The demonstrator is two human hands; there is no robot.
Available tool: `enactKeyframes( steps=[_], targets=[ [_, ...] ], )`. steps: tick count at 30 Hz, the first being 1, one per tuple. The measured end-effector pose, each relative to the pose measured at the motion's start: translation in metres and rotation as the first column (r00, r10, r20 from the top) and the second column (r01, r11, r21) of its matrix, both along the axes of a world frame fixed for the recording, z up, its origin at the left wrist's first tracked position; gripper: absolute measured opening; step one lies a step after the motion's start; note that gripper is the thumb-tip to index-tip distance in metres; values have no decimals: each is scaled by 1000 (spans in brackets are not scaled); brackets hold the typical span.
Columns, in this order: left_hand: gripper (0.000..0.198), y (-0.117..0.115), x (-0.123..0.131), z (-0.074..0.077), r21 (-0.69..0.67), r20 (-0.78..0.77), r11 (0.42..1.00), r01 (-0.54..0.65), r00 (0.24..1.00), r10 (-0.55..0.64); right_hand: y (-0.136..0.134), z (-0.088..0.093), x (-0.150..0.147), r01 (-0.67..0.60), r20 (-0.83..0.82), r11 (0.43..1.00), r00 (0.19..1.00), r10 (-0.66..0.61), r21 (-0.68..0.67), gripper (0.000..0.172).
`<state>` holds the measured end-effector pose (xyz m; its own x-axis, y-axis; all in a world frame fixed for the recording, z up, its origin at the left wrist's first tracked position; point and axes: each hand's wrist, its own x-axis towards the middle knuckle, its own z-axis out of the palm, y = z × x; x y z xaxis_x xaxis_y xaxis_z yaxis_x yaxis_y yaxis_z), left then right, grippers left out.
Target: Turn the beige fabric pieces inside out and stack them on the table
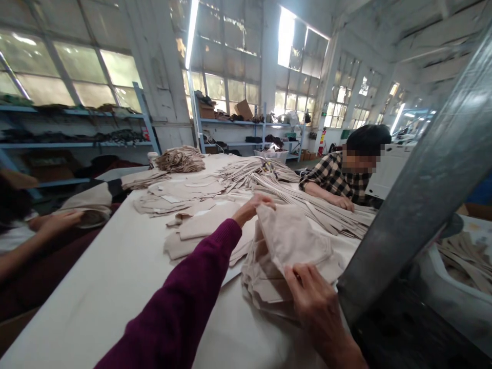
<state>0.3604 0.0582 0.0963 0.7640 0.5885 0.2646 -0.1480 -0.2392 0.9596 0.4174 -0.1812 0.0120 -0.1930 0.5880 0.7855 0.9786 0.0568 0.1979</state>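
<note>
Purple sleeve [184,292] foremost, we pinch beige fabric panel [295,236], left hand [257,205] at far corner, right hand [312,294] at near edge, over stack [265,289] by table's [111,271] right edge; even tension should spare creases.

On your flat white desk [111,277], the layered beige cloth stack [269,289] lies before you — flat beige fabric panels [209,220] to its left, long beige cloth strips [313,206] behind it. A rumpled beige cloth heap [180,160] sits at the desk's far left; blue metal shelves [230,122] stand beyond. Right of the slanted grey metal post [415,169] — a white plastic tub [432,271].
</note>
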Motion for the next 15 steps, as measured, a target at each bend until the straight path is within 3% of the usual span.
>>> enactKeyframes(
  steps=[3, 5, 8, 12, 15],
  targets=[
    [21, 10, -2, -31, 157, -193, 987, -13, 980, 43, 17, -25, 0, 97, 1, 973, 995, -99, -208, 20],
    [25, 13, 3, -37, 226, -211, 973, -41, 973, 89, 21, -32, -1, 114, -18, 958, 992, -123, -264, 19],
    [27, 16, 15, -34, 296, -189, 951, -95, 969, 156, 22, -35, -1, 107, -39, 946, 991, -125, -306, 19],
    [25, 21, 22, -28, 287, -155, 945, -157, 966, 208, 22, -30, 4, 46, -71, 976, 996, -62, -214, 23],
    [22, 22, 14, -13, 216, -137, 959, -182, 967, 215, 21, -9, 8, -46, -139, 999, 989, 49, 30, 24]
  ],
)
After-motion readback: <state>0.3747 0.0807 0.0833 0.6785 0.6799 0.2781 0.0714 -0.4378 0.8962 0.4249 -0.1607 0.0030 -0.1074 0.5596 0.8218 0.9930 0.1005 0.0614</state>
